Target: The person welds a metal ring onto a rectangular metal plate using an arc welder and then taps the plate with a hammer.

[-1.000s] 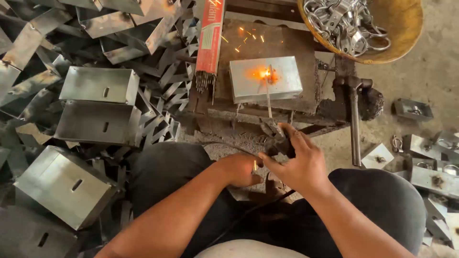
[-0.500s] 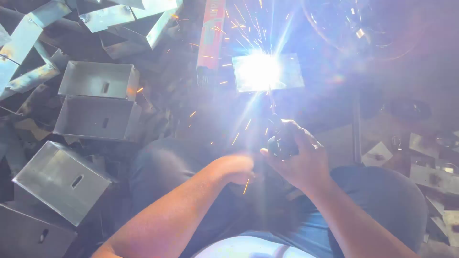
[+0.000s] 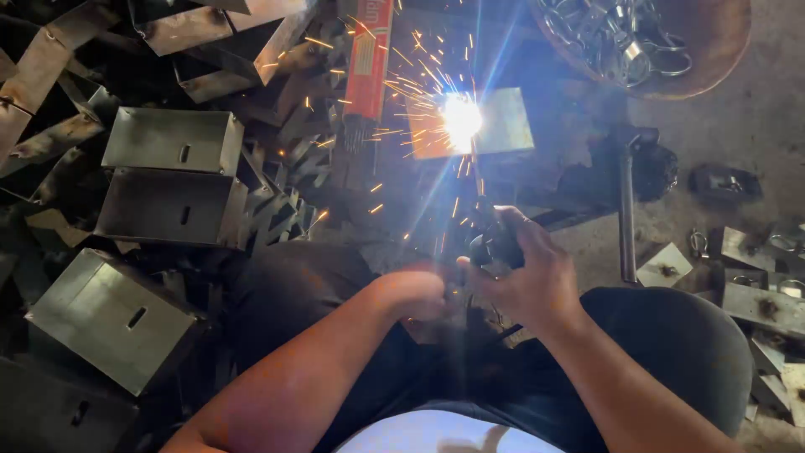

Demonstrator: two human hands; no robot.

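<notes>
My right hand grips a black welding electrode holder. Its thin rod reaches up to a small grey metal box on the work plate. A bright white arc burns where the rod meets the box, and orange sparks fly left and down. My left hand is closed beside the right hand, just below the holder; whether it grips anything is hidden. Both forearms come up from the bottom, over my dark trousers.
Finished metal boxes are stacked at left amid loose bent sheet strips. A red pack of electrodes lies beside the workpiece. A basket of metal rings stands top right. A hammer and small metal parts lie at right.
A second ago the box only glowed orange at one spot. The arc then flared, washing out the view, and it still burns now with less glare. My hands stayed in place.
</notes>
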